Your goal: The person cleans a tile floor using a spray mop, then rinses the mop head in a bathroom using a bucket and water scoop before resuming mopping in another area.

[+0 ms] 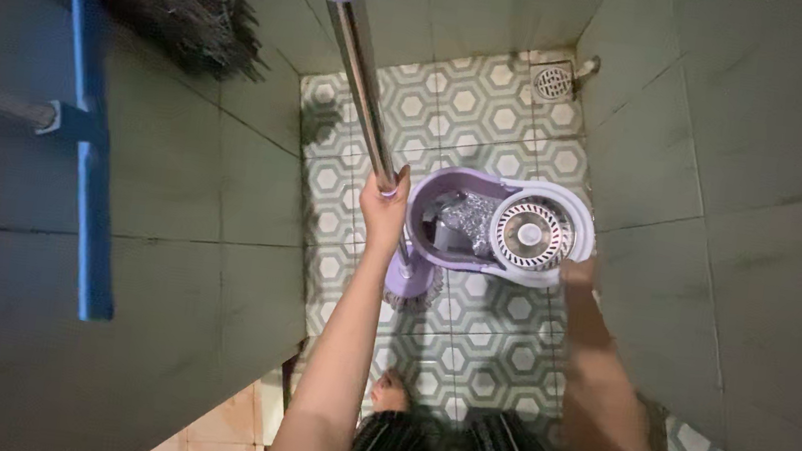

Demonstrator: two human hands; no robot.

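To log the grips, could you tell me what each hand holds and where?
Left hand grips the mop handle partway down its metal shaft; right hand holds the purple bucket by its rim.

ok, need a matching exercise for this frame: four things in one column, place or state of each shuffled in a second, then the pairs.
Things:
1. left hand
2. right hand
3. floor drain
4. blue squeegee

Places or states:
A. in the far corner of the patterned floor
B. leaning against the wall on the left
C. gripping the metal mop pole
D. resting on the near rim of the purple spin bucket

Pairs: 1-C, 2-D, 3-A, 4-B
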